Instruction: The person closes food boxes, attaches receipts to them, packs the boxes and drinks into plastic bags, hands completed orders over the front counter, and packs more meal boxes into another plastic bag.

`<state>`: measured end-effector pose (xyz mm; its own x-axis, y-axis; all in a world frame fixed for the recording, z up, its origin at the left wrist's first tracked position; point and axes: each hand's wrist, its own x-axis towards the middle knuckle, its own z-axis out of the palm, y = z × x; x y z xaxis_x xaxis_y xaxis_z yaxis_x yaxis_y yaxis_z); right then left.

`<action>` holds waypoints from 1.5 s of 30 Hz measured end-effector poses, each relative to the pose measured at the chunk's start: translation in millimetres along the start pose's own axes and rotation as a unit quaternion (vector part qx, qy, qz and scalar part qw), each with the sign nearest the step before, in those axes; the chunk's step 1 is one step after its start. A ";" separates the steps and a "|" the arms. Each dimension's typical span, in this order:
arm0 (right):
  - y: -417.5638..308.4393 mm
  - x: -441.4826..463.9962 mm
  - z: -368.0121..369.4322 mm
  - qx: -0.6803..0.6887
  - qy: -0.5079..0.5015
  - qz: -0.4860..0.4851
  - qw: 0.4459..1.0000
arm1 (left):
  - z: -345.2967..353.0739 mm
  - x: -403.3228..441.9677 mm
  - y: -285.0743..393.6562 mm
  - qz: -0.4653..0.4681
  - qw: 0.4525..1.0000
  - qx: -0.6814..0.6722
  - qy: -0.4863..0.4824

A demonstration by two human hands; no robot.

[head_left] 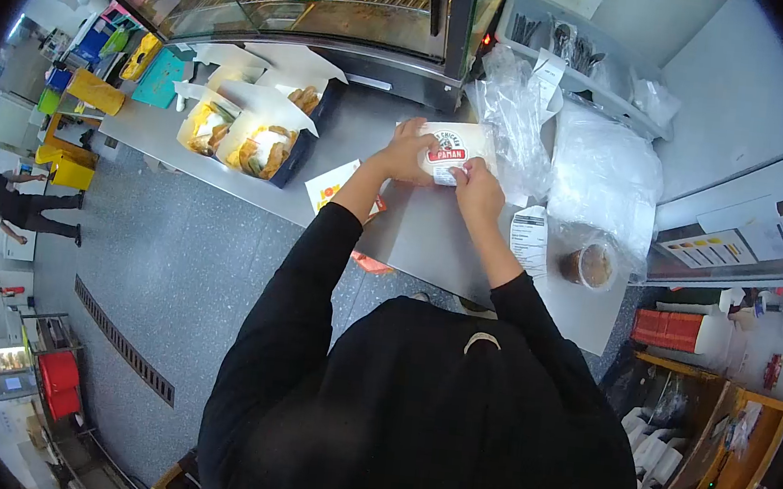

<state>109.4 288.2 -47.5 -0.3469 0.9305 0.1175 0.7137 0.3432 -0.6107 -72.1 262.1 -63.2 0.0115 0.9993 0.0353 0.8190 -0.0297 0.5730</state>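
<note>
On the steel counter [421, 233], head view: 2 bare hands meet over 1 printed bag.
Left hand [407, 152]: partly closed on the bag's left end; thumb laid across the printed face, fingers bent around the upper left edge.
Right hand [479, 193]: fingers curled in; thumb and forefinger pinch the lower edge of the bag.
Printed bag [479, 142]: white, marked "PAMAN" in a red band; lies between the hands, reaching up and right beyond the right hand's fingertips. Contents: cannot tell.
Card [329, 183]: printed in yellow and red, partly hidden behind the left forearm; contact with the arm cannot be told.
Food boxes [259, 152]: lids raised, filled, grouped left of the left hand and well apart from it.
Receipt [530, 239]: flat, just beside the right wrist.
Lidded cup [589, 265]: brown contents, right of the receipt.
Plastic bags [606, 166]: clear, stacked right of the hands.
Cutlery tub [581, 82]: behind the plastic bags.
Co-worker [30, 202]: dark clothing, standing far left, well apart.
</note>
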 end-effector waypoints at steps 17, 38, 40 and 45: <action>24.5 5.0 10.4 -0.058 0.100 -0.422 0.899 | -0.3 -2.5 2.0 -0.005 1.000 0.002 -0.004; 4.6 5.1 -166.6 0.026 -0.182 -0.539 0.822 | -78.1 34.8 102.4 -0.013 0.991 -0.069 0.114; 16.8 31.4 -211.1 0.223 -0.320 -0.456 0.800 | -59.7 -1.3 95.9 -0.056 0.977 -0.179 0.099; 183.7 249.5 -242.4 0.042 0.104 -0.136 0.984 | -8.6 -95.4 91.5 -0.139 0.947 -0.240 0.162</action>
<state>301.5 614.4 59.5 -0.3794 0.8150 0.4380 0.5555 0.5792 -0.5966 -3.2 163.9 -7.1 -0.4067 0.9129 0.0339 0.4086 0.1486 0.9005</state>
